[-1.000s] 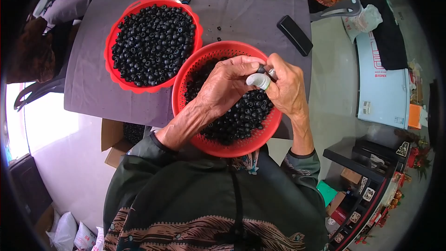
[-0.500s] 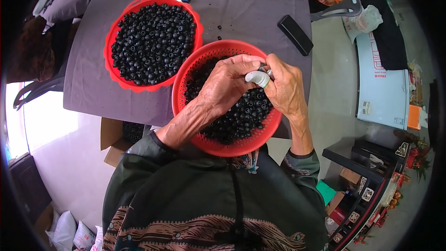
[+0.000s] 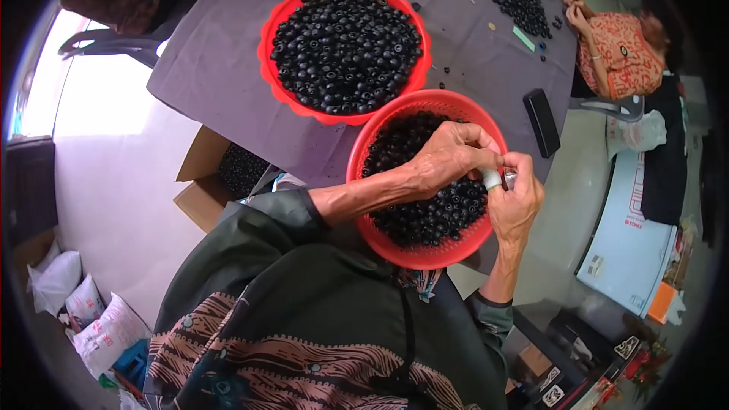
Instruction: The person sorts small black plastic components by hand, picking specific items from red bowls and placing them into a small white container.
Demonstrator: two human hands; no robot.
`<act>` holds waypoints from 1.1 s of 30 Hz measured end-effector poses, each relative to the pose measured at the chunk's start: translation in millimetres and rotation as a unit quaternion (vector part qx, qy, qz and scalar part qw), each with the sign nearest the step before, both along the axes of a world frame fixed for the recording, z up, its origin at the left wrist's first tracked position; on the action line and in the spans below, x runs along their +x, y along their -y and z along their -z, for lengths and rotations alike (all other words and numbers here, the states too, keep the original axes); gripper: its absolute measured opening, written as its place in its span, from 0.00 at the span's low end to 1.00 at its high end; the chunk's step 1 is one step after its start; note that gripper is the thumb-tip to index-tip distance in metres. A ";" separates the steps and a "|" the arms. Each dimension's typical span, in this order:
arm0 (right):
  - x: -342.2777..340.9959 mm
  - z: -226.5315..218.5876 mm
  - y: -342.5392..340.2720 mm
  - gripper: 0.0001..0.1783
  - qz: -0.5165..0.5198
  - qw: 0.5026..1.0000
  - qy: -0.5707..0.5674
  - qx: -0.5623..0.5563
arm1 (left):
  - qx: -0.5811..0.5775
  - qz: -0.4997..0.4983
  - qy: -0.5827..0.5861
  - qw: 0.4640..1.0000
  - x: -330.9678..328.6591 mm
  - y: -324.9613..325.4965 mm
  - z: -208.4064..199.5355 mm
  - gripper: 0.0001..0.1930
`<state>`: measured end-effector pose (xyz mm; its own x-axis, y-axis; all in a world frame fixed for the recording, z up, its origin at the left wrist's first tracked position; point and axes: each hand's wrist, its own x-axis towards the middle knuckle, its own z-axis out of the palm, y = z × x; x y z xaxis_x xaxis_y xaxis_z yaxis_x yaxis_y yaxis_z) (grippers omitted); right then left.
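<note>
A red perforated basket [image 3: 363,222] holds many small round black pieces [image 3: 453,216] with holes, like beads. Over the basket's right side my two hands meet at the fingertips. My left hand [image 3: 449,158] is closed, thumb and index finger pinched together; whatever lies between them is too small to make out. My right hand [image 3: 519,201] is closed around a small shiny metal object [image 3: 509,179], mostly hidden by the fingers. A white wrap [image 3: 491,178] covers the tip of its thumb. Behind the basket stands a red scalloped bowl [image 3: 267,53] heaped with the same black pieces.
A grey cloth covers the table [image 3: 220,68]. On it lie a black oblong case [image 3: 541,123], a green strip [image 3: 524,39] and a pile of black pieces [image 3: 516,0]. Another person [image 3: 621,57] sits at the far right. An open cardboard box [image 3: 199,209] stands below the table's left edge.
The view has swung, so basket and bowl appear farther right and another person's hands and torso show. My fingers have shifted; the left hand now reaches over the right one's thumb side.
</note>
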<state>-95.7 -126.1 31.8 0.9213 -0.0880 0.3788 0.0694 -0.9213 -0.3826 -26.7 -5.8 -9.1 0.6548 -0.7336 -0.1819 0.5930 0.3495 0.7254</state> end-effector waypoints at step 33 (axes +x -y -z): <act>-1.4 -9.2 -0.4 0.13 0.053 0.986 -0.120 0.100 | 0.551 -0.242 0.584 0.545 72.2 -169.6 38.2 0.05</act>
